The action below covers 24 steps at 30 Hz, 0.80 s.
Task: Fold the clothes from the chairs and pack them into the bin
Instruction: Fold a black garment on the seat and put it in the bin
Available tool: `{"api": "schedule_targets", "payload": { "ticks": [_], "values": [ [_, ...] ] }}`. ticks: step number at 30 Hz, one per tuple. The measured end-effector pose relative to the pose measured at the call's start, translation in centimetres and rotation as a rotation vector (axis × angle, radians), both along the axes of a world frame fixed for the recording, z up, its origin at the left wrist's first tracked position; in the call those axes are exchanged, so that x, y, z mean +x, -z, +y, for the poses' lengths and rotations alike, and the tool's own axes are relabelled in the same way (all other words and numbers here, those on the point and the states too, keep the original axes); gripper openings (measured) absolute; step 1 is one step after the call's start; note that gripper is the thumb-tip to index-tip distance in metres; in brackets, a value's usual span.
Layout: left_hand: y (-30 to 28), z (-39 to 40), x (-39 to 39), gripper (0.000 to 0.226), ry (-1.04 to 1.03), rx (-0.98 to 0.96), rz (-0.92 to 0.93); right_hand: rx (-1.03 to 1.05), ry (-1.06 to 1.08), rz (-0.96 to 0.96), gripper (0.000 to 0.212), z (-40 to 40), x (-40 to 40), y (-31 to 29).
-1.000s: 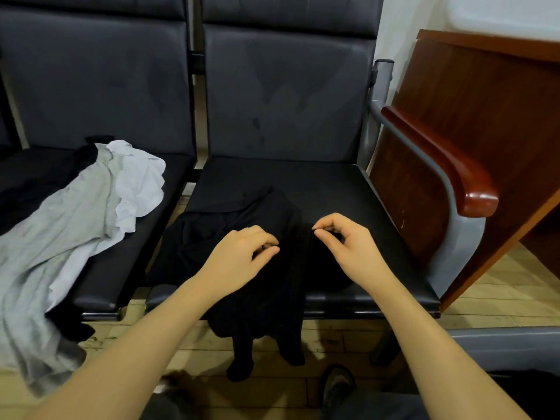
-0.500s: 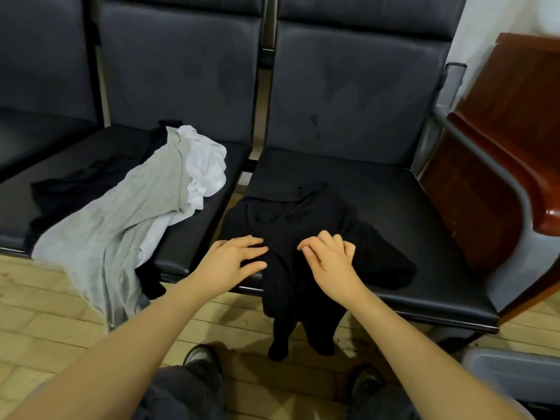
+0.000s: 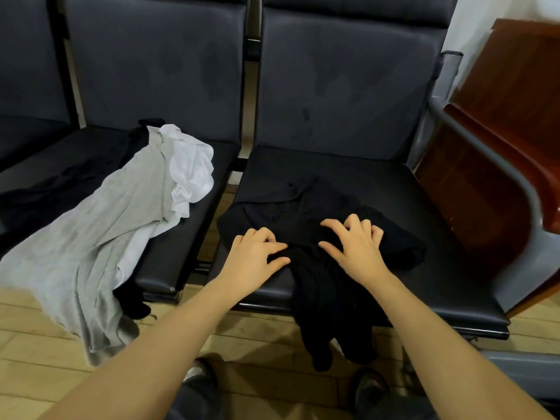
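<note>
Both hands — left (image 3: 254, 256), right (image 3: 354, 247) — palm-down, fingers curled into black garment (image 3: 394, 241).

No text, label, brand, number or sign can be read anywhere in this view.

- Left hand (image 3: 254, 253) and right hand (image 3: 356, 247) rest with bent fingers on a crumpled black garment (image 3: 327, 225)
- Garment lies on the right chair seat (image 3: 424, 192), hanging over its front edge
- Grey garment (image 3: 100, 225) drapes off the neighbouring seat
</note>
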<state>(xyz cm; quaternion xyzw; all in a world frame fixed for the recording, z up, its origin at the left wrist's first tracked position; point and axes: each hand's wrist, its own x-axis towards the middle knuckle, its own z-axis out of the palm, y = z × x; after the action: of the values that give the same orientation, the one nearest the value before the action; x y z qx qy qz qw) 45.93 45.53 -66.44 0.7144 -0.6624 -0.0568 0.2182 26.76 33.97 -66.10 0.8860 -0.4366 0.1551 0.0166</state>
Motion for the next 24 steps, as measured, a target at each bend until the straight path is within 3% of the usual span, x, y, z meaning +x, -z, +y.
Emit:
{"api": "schedule_targets", "payload": {
  "ticks": [6,13,19,24],
  "values": [
    [-0.5,-0.7,0.5,0.029,0.05,-0.074,0.059,0.031,-0.094,-0.164,0.029,-0.8,-0.4,-0.3],
    [-1.4,0.8,1.9,0.029,-0.032,0.027,-0.022,0.009,-0.347,-0.129,0.032,2.6,3.1,-0.7],
    [-1.4,1.9,3.1,0.032,-0.056,0.032,-0.056,0.001,-0.262,-0.098,0.014,3.3,4.0,-0.1],
    [-1.4,2.3,3.9,0.03,-0.002,0.024,0.083,-0.022,-0.182,-0.081,0.024,3.0,4.0,0.0]
  ]
}}
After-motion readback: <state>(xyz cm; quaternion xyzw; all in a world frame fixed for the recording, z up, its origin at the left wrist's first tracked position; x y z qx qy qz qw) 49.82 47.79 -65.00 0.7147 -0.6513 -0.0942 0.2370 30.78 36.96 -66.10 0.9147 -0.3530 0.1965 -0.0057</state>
